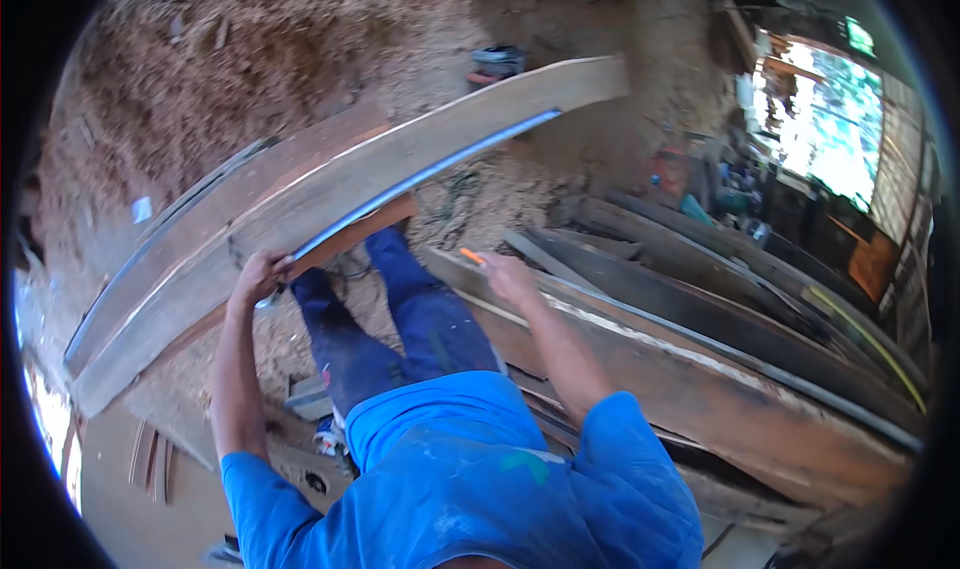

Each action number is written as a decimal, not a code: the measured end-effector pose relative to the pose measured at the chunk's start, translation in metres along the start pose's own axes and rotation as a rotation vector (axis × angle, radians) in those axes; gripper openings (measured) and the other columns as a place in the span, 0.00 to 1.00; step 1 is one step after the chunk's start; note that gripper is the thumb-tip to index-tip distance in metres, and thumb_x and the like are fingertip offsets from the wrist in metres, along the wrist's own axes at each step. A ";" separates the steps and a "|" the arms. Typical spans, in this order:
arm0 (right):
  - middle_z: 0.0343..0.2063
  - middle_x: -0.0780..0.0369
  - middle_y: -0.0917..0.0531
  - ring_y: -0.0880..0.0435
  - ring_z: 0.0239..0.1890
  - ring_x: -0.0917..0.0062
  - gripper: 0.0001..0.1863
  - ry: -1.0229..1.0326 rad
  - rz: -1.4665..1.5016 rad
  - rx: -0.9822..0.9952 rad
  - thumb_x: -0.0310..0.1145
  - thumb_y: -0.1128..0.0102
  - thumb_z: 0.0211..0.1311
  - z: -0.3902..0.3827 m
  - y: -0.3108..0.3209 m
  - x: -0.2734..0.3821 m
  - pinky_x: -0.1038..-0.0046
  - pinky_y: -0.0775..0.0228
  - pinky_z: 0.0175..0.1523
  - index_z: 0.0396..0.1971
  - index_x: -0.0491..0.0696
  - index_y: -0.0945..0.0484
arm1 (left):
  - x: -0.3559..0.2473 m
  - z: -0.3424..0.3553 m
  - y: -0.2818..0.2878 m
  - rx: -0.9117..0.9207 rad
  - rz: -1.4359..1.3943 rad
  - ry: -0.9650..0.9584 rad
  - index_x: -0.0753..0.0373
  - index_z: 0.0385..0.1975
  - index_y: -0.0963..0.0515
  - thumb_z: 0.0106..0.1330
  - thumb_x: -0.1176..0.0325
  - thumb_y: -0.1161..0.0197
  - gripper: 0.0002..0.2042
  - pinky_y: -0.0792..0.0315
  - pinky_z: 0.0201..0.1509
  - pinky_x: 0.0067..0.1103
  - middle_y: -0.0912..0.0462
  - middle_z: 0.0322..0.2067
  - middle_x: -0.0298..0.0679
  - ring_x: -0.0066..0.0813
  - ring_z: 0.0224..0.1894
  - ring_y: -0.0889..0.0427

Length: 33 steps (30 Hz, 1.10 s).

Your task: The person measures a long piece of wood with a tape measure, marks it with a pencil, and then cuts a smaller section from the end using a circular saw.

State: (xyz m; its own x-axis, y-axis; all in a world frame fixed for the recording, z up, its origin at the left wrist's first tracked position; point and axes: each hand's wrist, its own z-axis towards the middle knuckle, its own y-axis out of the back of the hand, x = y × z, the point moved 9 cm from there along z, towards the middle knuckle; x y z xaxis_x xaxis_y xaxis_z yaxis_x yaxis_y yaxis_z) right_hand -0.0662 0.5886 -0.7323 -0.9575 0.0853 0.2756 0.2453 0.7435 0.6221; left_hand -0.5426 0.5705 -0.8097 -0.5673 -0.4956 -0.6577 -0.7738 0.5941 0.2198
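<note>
A long pale board (520,91) lies across my view, with a long metal straightedge (430,179) along its near side. My left hand (265,274) grips the straightedge's left end at the board's edge, fingers closed round it. Right of my legs, my right hand (508,274) is closed on a small orange pencil or marker (471,256), held above the neighbouring planks. A reddish piece of wood (385,217) shows beneath the straightedge, and a browner plank (250,174) lies beyond the pale board.
Several long planks (690,319) are stacked on my right. A dark bucket-like container (496,61) sits beyond the board. Sawdust (250,39) covers the ground at the back left. Assorted clutter (680,174) stands near a bright opening (830,119) at the right.
</note>
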 end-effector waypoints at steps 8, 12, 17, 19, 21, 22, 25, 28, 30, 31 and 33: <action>0.34 0.50 0.15 0.16 0.35 0.51 0.15 0.067 -0.043 -0.015 0.37 0.48 0.68 0.002 0.002 0.004 0.53 0.25 0.41 0.50 0.52 0.21 | -0.007 -0.003 0.002 0.036 -0.025 0.041 0.65 0.24 0.20 0.71 0.62 0.42 0.15 0.29 0.31 0.25 0.20 0.18 0.35 0.24 0.23 0.23; 0.33 0.49 0.15 0.16 0.35 0.51 0.15 0.037 -0.009 0.004 0.37 0.47 0.68 -0.001 -0.002 -0.002 0.53 0.26 0.41 0.50 0.52 0.21 | -0.009 -0.002 0.000 0.025 -0.011 0.060 0.65 0.24 0.20 0.71 0.62 0.42 0.15 0.29 0.32 0.26 0.20 0.17 0.36 0.25 0.23 0.23; 0.33 0.49 0.16 0.16 0.36 0.52 0.15 0.036 -0.029 -0.002 0.37 0.48 0.68 -0.002 -0.004 -0.002 0.52 0.26 0.41 0.50 0.52 0.21 | -0.010 -0.002 -0.001 0.016 -0.014 0.042 0.65 0.24 0.20 0.70 0.61 0.43 0.16 0.29 0.32 0.27 0.20 0.17 0.37 0.28 0.23 0.22; 0.34 0.50 0.16 0.16 0.37 0.52 0.15 0.012 -0.025 0.015 0.38 0.48 0.69 -0.002 -0.007 -0.007 0.53 0.25 0.43 0.51 0.53 0.21 | -0.008 -0.001 -0.001 0.015 0.004 0.028 0.65 0.24 0.20 0.70 0.62 0.44 0.16 0.29 0.31 0.27 0.20 0.18 0.37 0.27 0.24 0.21; 0.36 0.50 0.15 0.16 0.38 0.52 0.16 0.025 0.003 -0.014 0.38 0.48 0.69 -0.002 -0.006 -0.009 0.54 0.25 0.44 0.52 0.54 0.21 | -0.008 0.001 -0.002 0.025 0.022 -0.002 0.65 0.26 0.19 0.70 0.61 0.43 0.15 0.29 0.32 0.27 0.20 0.18 0.37 0.28 0.24 0.21; 0.37 0.51 0.15 0.16 0.39 0.52 0.16 0.025 0.016 -0.015 0.38 0.48 0.69 -0.002 -0.007 -0.011 0.54 0.25 0.45 0.53 0.55 0.21 | -0.009 0.000 -0.003 0.025 0.065 -0.028 0.65 0.26 0.19 0.70 0.61 0.43 0.15 0.29 0.32 0.27 0.20 0.19 0.37 0.28 0.25 0.21; 0.40 0.51 0.15 0.17 0.42 0.52 0.17 -0.030 0.025 0.007 0.39 0.49 0.69 0.003 -0.004 -0.024 0.55 0.25 0.48 0.54 0.56 0.22 | -0.008 0.000 0.000 -0.018 0.148 -0.035 0.64 0.30 0.18 0.71 0.57 0.44 0.17 0.27 0.37 0.32 0.18 0.22 0.42 0.41 0.30 0.17; 0.42 0.50 0.16 0.17 0.45 0.52 0.18 -0.132 -0.029 -0.103 0.41 0.49 0.69 0.012 0.023 -0.048 0.55 0.26 0.50 0.55 0.56 0.22 | -0.001 0.002 -0.004 0.034 0.076 0.042 0.64 0.29 0.18 0.71 0.56 0.44 0.17 0.27 0.37 0.33 0.18 0.22 0.42 0.42 0.29 0.18; 0.42 0.50 0.16 0.17 0.46 0.52 0.18 -0.085 0.046 -0.152 0.41 0.49 0.69 0.016 0.045 -0.053 0.55 0.27 0.52 0.56 0.55 0.22 | -0.003 0.001 -0.003 0.042 0.046 0.033 0.64 0.27 0.19 0.72 0.57 0.44 0.17 0.27 0.37 0.32 0.18 0.22 0.42 0.40 0.29 0.18; 0.42 0.50 0.16 0.17 0.45 0.52 0.18 -0.048 0.082 -0.189 0.40 0.49 0.69 0.019 0.056 -0.053 0.55 0.26 0.52 0.55 0.55 0.22 | -0.007 0.001 -0.002 0.043 0.067 -0.004 0.64 0.27 0.19 0.72 0.57 0.44 0.17 0.27 0.36 0.32 0.18 0.21 0.41 0.38 0.28 0.17; 0.45 0.48 0.17 0.18 0.48 0.52 0.17 -0.108 0.014 -0.140 0.38 0.48 0.69 0.022 0.067 -0.062 0.58 0.26 0.52 0.55 0.53 0.21 | -0.011 0.002 -0.003 0.072 0.069 -0.016 0.65 0.30 0.19 0.71 0.59 0.43 0.16 0.27 0.36 0.29 0.17 0.22 0.40 0.30 0.27 0.18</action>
State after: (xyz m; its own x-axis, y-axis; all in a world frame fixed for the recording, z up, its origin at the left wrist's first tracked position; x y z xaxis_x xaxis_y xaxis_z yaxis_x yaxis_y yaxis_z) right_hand 0.0059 0.6476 -0.7242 -0.9627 0.1718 0.2092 0.2704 0.6428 0.7167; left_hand -0.5340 0.5754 -0.8047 -0.6134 -0.4418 -0.6547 -0.7105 0.6706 0.2133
